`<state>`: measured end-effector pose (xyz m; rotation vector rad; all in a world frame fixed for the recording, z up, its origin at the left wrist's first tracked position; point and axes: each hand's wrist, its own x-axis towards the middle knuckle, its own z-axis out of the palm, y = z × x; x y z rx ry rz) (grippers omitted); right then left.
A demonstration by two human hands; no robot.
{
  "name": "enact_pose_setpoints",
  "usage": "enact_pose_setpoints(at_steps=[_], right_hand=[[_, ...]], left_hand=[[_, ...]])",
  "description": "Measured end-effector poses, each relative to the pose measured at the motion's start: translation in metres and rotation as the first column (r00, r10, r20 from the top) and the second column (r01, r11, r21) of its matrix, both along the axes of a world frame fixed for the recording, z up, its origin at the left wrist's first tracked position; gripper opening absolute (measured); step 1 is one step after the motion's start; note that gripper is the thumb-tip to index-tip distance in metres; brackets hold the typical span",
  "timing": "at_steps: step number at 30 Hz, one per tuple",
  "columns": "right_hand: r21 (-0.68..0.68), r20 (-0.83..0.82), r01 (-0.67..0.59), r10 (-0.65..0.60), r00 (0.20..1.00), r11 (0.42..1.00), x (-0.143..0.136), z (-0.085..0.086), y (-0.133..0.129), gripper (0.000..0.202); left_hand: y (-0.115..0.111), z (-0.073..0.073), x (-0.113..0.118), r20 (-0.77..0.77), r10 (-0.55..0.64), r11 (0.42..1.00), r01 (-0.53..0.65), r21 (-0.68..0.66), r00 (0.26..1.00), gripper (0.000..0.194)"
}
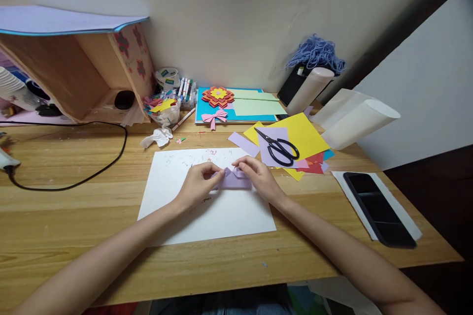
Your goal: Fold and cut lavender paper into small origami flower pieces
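A small piece of folded purple paper (pixel 233 182) is held over the white sheet (pixel 221 219). My left hand (pixel 199 180) pinches its upper left part between thumb and fingers. At its upper right, my right hand (pixel 256 173) is closed on the paper, where a folded flap shows between the hands. My fingertips hide parts of both ends. Black-handled scissors (pixel 279 147) lie beyond my right hand, on purple and yellow paper (pixel 305 135).
Behind the sheet are a layered paper flower (pixel 218 96), a pink paper bow (pixel 214 116), a tub of paper scraps (pixel 165 110) and crumpled tissue (pixel 158 137). A phone (pixel 379 209) lies right. A black cable (pixel 99 173) curves across the left; an open box (pixel 84 69) stands behind it.
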<state>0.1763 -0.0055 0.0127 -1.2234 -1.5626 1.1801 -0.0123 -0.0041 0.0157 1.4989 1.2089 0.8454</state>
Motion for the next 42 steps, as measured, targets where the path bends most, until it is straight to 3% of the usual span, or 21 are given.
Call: enact_pose_setpoints(at_steps=[3,6,10,15,19,23,26,31,33,37,42], right_hand=[[-0.149,-0.090,0.027,-0.041,0.995,0.988,0.003,-0.005,0.008,0.030],[-0.225,-0.163,0.053,-0.091,0.982,0.973,0.003,-0.007,0.011,0.035],[-0.177,-0.179,0.098,-0.130,0.975,0.979,0.004,-0.003,0.012,0.032],[-0.090,-0.094,-0.012,0.003,0.996,0.996,0.005,-0.002,0.009,0.023],[-0.013,-0.032,-0.038,0.037,0.999,0.999,0.001,-0.004,0.003,0.017],[0.118,0.034,0.001,-0.005,0.999,0.993,-0.003,-0.001,-0.005,0.013],[0.320,0.132,-0.037,-0.006,0.991,0.947,-0.003,0.002,-0.009,0.010],[0.591,0.328,-0.206,0.002,0.945,0.780,0.003,-0.002,-0.009,0.022],[0.626,0.402,-0.267,-0.011,0.915,0.733,0.004,-0.003,-0.009,0.025],[0.648,0.509,-0.313,-0.090,0.856,0.694,0.004,-0.003,-0.008,0.029],[0.673,0.532,-0.335,-0.117,0.838,0.660,0.002,-0.005,-0.006,0.033]], left_hand=[[0.005,-0.003,-0.001,0.077,0.155,0.987,-0.151,-0.053,0.985,0.028],[0.006,-0.004,0.000,0.117,0.162,0.984,-0.152,-0.092,0.980,0.028],[0.003,0.000,0.002,0.145,0.017,0.989,0.005,-0.150,0.989,0.028],[0.000,0.006,0.002,0.122,-0.142,0.975,0.160,-0.153,0.982,0.033],[-0.003,0.004,0.003,0.042,-0.170,0.978,0.174,-0.112,0.984,0.037],[-0.006,0.001,0.005,0.138,-0.188,0.967,0.208,-0.148,0.972,0.033],[-0.006,0.002,0.006,0.217,-0.192,0.954,0.234,-0.188,0.957,0.029],[-0.003,0.004,0.005,0.290,-0.132,0.929,0.220,-0.297,0.948,0.025],[-0.002,0.005,0.004,0.329,-0.098,0.923,0.209,-0.322,0.939,0.024],[-0.001,0.005,0.003,0.446,-0.017,0.913,0.196,-0.359,0.895,0.024],[0.001,0.005,0.002,0.449,-0.072,0.905,0.248,-0.347,0.891,0.029]])
